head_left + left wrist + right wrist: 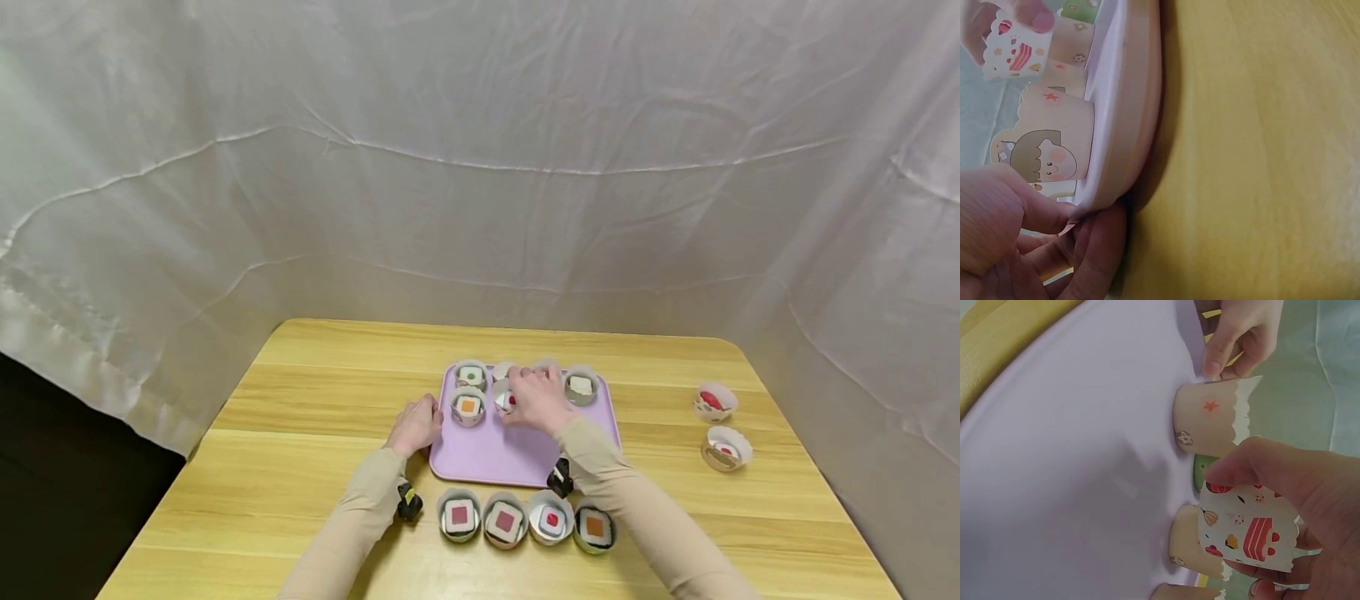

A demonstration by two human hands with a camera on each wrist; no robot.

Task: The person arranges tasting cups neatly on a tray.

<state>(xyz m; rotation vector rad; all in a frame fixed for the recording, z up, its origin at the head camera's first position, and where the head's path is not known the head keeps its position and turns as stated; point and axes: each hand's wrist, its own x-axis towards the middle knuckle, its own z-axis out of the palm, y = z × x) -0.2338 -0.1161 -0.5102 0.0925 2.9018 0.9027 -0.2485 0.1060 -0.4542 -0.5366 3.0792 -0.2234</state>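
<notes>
My left hand (pixel 416 427) grips the left edge of a lilac tray (pixel 487 458), thumb over the rim and fingers beneath it. My right hand (pixel 536 402) holds a white paper baking cup (pixel 1247 528) printed with cakes, thumb on one side and fingers on the other. A square white piece with a red centre shows inside that cup in the head view. It is over the tray, right of a cup with an orange-centred sushi-like piece (pixel 468 407). Behind stands a back row of cups, including a green-centred one (pixel 471 375) and a plain white one (pixel 581 386); the right hand partly hides this row.
In front of the tray, several filled cups stand in a row, from a dark-pink-centred one (pixel 459 515) to an orange-centred one (pixel 595 529). Two more cups, one with a red piece (pixel 711 402), stand at the table's right. Pale curtains (pixel 480 208) surround the wooden table (pixel 315 392).
</notes>
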